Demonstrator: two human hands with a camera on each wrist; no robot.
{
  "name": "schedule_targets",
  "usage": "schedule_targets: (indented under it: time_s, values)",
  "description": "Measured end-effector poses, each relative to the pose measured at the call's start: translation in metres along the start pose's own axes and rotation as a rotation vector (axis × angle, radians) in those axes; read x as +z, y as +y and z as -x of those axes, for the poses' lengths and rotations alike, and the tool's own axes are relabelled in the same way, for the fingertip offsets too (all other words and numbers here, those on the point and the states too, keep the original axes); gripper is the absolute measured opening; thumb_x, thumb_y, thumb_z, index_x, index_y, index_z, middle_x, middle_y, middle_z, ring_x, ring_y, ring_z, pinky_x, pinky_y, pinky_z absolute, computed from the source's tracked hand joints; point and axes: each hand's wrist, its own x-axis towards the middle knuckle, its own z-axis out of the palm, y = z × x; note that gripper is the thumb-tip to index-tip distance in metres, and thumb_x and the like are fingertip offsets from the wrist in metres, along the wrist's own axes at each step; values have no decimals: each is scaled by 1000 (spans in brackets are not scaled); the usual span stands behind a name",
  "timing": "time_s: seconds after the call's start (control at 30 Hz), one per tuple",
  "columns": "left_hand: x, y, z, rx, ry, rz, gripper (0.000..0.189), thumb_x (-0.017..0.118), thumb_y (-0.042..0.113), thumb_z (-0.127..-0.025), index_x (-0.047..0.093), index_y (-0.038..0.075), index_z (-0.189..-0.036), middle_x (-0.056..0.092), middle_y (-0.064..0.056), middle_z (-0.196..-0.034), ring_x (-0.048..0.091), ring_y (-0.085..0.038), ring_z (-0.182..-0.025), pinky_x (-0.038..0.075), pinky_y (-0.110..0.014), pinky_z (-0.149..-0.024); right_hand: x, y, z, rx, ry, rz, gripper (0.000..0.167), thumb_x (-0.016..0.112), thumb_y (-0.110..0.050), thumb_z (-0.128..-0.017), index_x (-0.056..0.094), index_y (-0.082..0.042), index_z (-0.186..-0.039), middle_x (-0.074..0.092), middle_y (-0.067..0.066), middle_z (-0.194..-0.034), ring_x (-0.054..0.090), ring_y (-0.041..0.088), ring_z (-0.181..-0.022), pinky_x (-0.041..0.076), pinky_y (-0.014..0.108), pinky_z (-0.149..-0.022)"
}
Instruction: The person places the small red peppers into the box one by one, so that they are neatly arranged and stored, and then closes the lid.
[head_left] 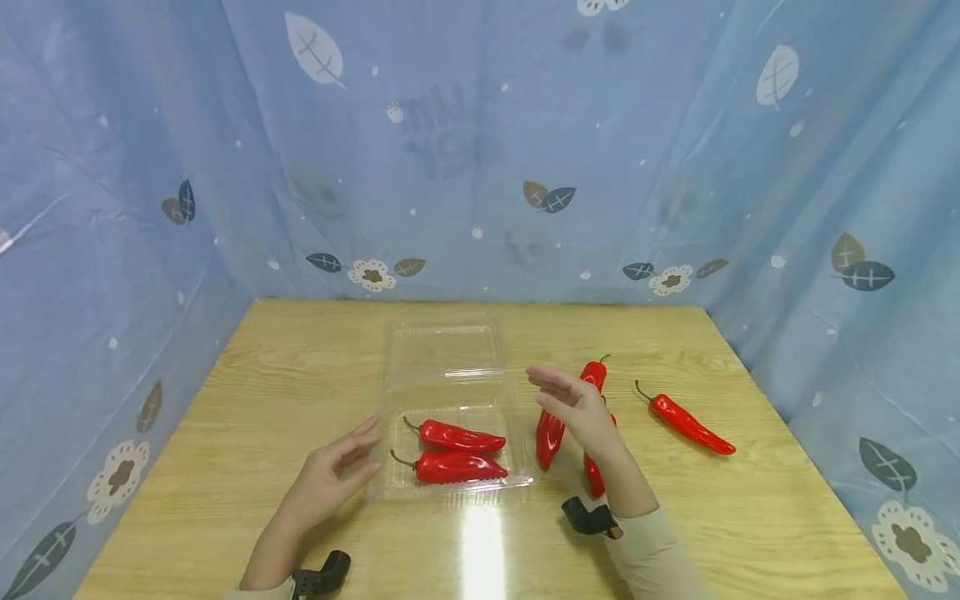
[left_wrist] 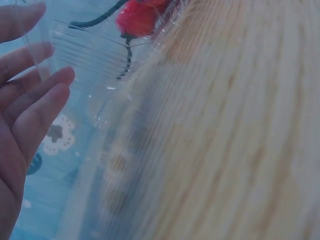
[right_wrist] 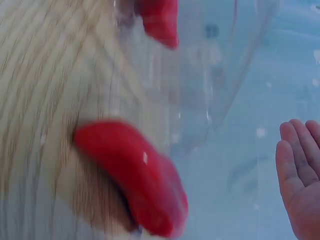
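Note:
A clear plastic clamshell box [head_left: 450, 408] stands with its lid [head_left: 442, 346] folded back. Inside lie two red chili peppers, an upper pepper [head_left: 461, 436] and a lower pepper [head_left: 459, 468], stems to the left. At the box's left side is my left hand [head_left: 330, 475], fingers relaxed and holding nothing; whether it touches the wall I cannot tell. My right hand [head_left: 581, 412], fingers extended and holding nothing, hovers right of the box. Beneath it a long red pepper [head_left: 550, 437] and another pepper [head_left: 594, 475] are partly hidden by the hand and wrist.
Farther right, a single red pepper [head_left: 692, 425] lies on the wooden table [head_left: 300, 350]. Blue patterned curtains [head_left: 480, 150] enclose the table at the back and both sides. Light glares off the tabletop in front of the box.

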Motion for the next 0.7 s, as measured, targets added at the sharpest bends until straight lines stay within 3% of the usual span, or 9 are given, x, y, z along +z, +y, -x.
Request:
schedule_targets:
  time_s: [0.17,0.47,0.6,0.7]
  values:
    - [-1,3,-2,-2,11,-4,37,63,14,-91,57,-4,-123,39,-14,-148,47,-36,-126,46,-17,-100,-16,1,3,1,37,27,41,61,-10,-92,53,0,-131,52,21,-136,52,26,-125,49,14,-96]
    - [-2,4,-2,-1,29,1,35,64,11,-90,58,-3,-122,40,-13,-148,47,-36,-126,44,-14,-100,-47,8,13,-8,81,35,42,58,-9,-94,48,3,-134,58,0,-131,54,10,-120,49,13,-96]
    - [0,2,-1,-9,15,11,36,64,13,-91,58,-3,-122,39,-13,-149,48,-34,-126,45,-17,-101,-66,13,24,17,132,101,44,58,-15,-95,48,1,-135,58,5,-132,56,4,-117,50,11,-93]
    - [1,-1,-2,-6,15,17,36,64,13,-91,58,-3,-123,39,-13,-149,48,-34,-127,47,-21,-101,-80,19,30,37,174,148,45,57,-18,-96,48,1,-135,59,0,-130,56,0,-115,49,9,-91]
